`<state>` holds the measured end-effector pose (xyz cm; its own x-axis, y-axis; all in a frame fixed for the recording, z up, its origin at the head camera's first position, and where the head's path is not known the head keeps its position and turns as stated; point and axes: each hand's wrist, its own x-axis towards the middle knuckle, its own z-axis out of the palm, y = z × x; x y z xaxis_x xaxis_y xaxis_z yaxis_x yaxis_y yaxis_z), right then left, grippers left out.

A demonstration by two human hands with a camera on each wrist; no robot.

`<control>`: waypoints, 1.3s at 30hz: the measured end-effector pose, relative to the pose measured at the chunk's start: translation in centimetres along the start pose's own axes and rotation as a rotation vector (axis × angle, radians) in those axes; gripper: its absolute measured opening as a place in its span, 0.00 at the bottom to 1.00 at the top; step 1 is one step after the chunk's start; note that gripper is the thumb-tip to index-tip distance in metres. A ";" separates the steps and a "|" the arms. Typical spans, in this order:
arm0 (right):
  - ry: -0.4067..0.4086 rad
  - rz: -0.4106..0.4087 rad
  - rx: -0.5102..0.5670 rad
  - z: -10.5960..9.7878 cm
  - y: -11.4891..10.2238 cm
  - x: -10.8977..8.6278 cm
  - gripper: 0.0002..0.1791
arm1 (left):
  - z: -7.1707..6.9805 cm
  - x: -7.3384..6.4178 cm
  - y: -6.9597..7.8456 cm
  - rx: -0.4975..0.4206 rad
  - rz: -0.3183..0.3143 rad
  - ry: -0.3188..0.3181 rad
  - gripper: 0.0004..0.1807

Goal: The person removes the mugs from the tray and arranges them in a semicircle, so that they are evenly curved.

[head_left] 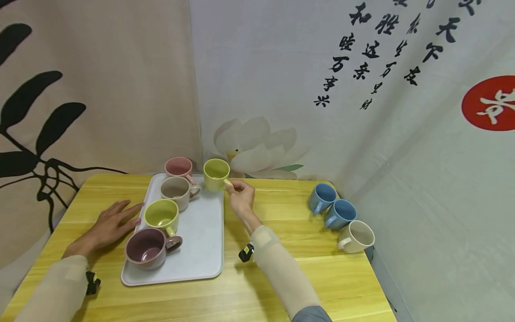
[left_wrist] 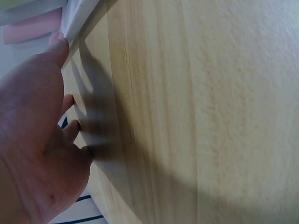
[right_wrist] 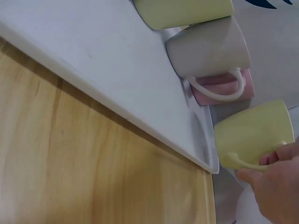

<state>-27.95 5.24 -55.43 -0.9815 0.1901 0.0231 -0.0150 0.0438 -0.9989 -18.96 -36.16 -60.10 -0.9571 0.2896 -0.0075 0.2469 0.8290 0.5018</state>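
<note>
By its handle, my right hand [head_left: 241, 197] pinches a yellow-green mug [head_left: 216, 174] at the far right corner of the white tray [head_left: 201, 255]. In the right wrist view that mug [right_wrist: 254, 133] appears beside the tray's far corner; whether it touches the tray I cannot tell. My left hand [head_left: 114, 226] lies with fingers spread at the tray's left edge, the thumb touching the rim in the left wrist view. Along the tray's left side stand a pink mug [head_left: 179, 166], a grey-beige mug [head_left: 175, 190], another yellow-green mug [head_left: 161, 213] and a mauve mug [head_left: 145, 250].
Two blue mugs [head_left: 323, 196] and a cream mug [head_left: 357, 237] stand near the right edge of the wooden table [head_left: 281, 214]. A printed cloth backdrop [head_left: 261, 67] hangs right behind the table.
</note>
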 end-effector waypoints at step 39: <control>0.182 0.011 0.163 -9.4 0.7 -0.3 0.10 | 0.3 0.2 -0.4 -0.005 0.001 0.004 0.36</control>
<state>-25.92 14.40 -55.72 -0.9316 0.3635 0.0039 -0.0494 -0.1158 -0.9920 -19.18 -36.30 -60.56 -0.9574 0.2887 -0.0029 0.2475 0.8259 0.5065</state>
